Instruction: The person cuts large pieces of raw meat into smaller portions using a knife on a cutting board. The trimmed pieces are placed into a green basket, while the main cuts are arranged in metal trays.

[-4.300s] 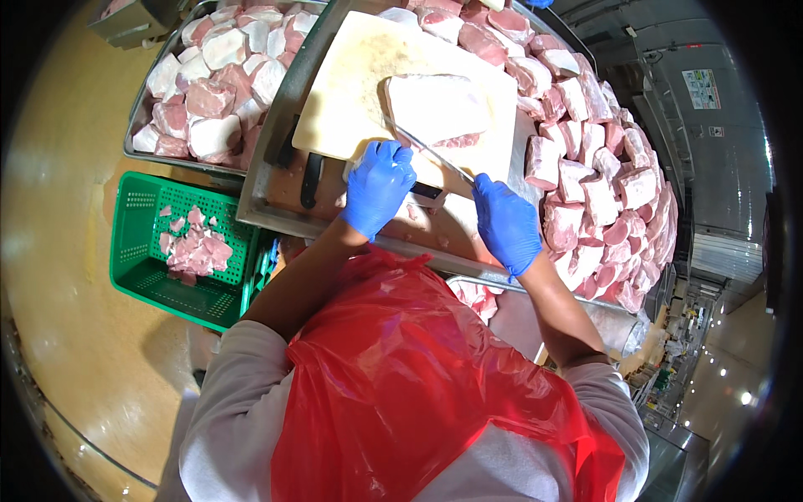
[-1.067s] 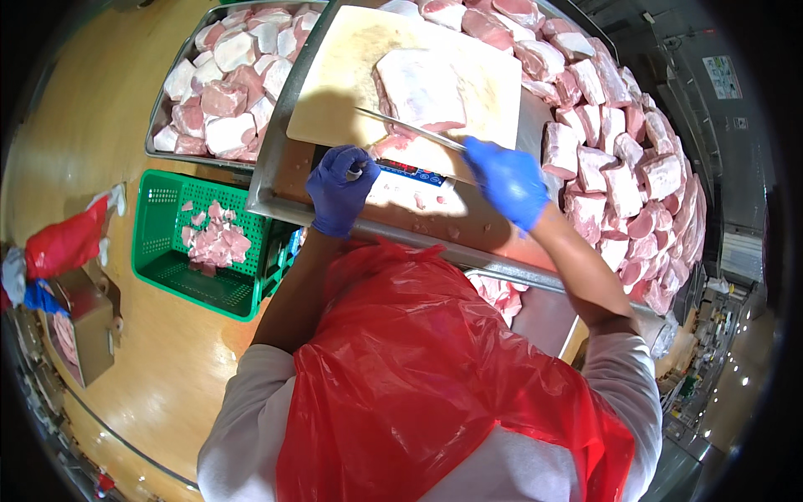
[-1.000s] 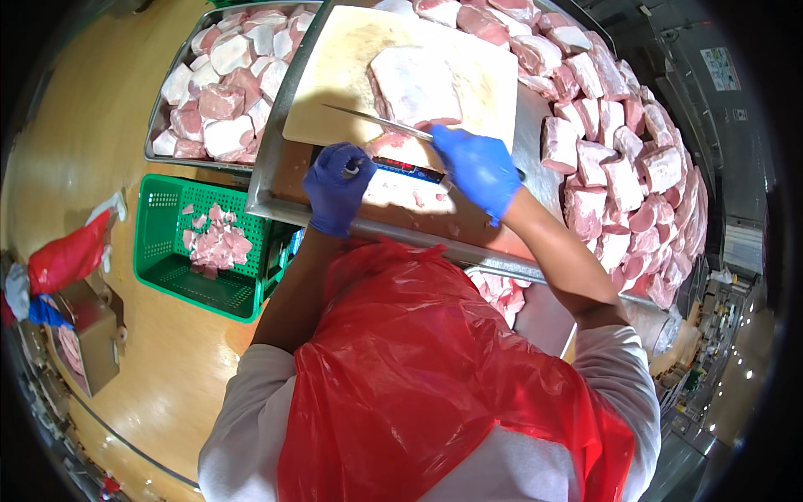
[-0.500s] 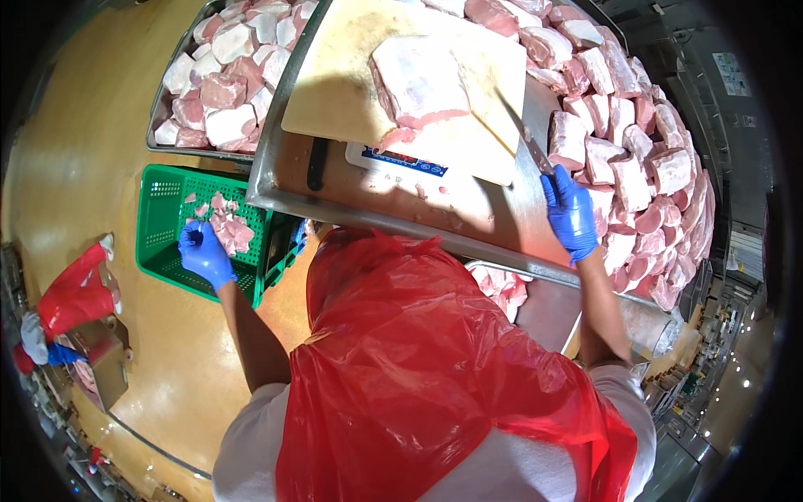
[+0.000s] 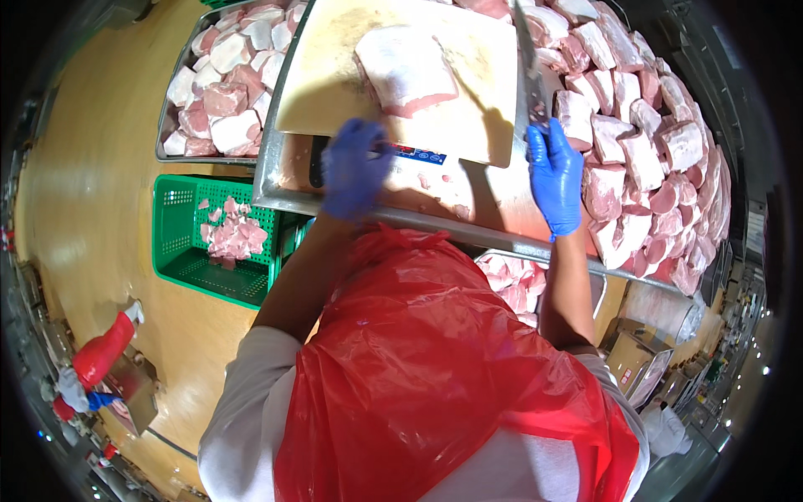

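A large slab of raw meat (image 5: 406, 67) with a pale fat side up lies on the cream cutting board (image 5: 326, 92). Under the board's near edge shows the blue display of a scale (image 5: 425, 154). My left hand (image 5: 358, 167), in a blue glove, hovers just in front of the board, beside the display. Motion smears its fingers. In my right hand (image 5: 556, 176), also gloved in blue, is a knife (image 5: 527, 67), its blade pointing away along the board's right side.
Cut meat blocks (image 5: 627, 134) fill the right side of the metal table (image 5: 288, 184). At far left stands a tray of meat blocks (image 5: 226, 100). A green basket (image 5: 171, 243) with meat scraps sits below it. Another person (image 5: 104, 351) is at lower left.
My left hand has left the green basket and moved right to the front of the cutting board. My right hand has shifted slightly away from me, and the knife points more straight ahead.
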`<state>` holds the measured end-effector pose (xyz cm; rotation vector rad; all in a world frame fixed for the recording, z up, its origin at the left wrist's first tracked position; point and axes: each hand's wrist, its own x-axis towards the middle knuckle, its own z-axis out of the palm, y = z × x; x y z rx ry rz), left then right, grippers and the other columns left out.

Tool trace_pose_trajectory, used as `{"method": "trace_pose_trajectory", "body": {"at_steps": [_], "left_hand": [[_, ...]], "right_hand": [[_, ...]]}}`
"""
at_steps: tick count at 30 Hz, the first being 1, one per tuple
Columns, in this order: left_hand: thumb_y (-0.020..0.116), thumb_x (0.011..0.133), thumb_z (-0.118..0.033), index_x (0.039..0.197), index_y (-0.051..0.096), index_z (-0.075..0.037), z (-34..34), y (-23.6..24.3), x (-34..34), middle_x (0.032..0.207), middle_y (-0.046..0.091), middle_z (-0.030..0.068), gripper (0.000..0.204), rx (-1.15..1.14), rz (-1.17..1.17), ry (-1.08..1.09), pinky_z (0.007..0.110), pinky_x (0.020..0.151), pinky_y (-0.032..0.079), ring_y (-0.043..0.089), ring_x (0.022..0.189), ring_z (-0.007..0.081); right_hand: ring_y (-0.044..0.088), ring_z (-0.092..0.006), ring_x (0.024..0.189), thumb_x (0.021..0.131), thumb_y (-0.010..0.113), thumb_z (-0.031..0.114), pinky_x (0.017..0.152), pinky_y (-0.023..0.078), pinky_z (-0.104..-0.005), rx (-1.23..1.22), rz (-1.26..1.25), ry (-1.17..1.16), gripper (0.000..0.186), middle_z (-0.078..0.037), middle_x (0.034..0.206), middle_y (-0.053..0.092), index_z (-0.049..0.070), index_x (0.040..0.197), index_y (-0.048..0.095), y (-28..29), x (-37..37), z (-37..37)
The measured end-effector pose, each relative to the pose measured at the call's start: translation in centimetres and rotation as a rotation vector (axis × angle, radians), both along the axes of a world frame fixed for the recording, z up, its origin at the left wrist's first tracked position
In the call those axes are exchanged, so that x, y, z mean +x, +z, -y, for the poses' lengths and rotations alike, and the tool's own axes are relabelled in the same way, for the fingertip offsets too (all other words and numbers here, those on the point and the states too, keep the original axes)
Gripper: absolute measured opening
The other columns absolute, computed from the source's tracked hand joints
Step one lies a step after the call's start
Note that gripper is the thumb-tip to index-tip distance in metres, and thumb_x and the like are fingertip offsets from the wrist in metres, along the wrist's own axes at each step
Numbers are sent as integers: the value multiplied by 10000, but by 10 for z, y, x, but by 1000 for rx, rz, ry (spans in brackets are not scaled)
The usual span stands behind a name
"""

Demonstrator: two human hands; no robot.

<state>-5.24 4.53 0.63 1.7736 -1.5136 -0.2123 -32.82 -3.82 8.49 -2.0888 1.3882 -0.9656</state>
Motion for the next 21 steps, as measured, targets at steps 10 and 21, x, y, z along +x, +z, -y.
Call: {"method": "trace_pose_trajectory", "body": {"at_steps": [10, 21], "left_hand": [[672, 840, -156, 1370, 550, -24, -213, -175, 270, 1309, 555, 270, 560, 536, 259, 570, 494, 1008, 462, 564, 1172, 418], [759, 808, -434, 1262, 557, 70, 128, 27, 7, 904, 581, 208, 708, -41, 335, 232, 418, 684, 529, 588, 800, 351]], "right_hand": [[481, -66, 577, 1036, 575, 199, 517, 401, -256, 303, 0, -255, 180, 11, 695, 551, 30, 1035, 637, -71, -114, -29], [515, -76, 594, 1027, 591, 193, 534, 428, -274, 194, 275, -152, 212, -20, 701, 601, -3, 1082, 650, -3, -8, 19]]}}
